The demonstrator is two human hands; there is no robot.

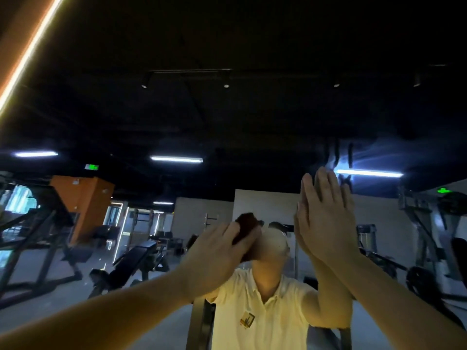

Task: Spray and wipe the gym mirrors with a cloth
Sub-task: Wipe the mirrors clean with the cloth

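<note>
Left hand (217, 251) holds crumpled dark cloth (246, 223) against glossy mirror (227, 122).

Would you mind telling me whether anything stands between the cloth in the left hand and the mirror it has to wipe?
Nothing visible does. The left hand presses the dark cloth right against the mirror. The right hand lies flat on the glass to the right, apart from the cloth.

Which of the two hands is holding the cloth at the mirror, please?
The left hand, the lower one, holds the dark red cloth; the right hand is empty, raised flat with straight fingers against the mirror.
</note>
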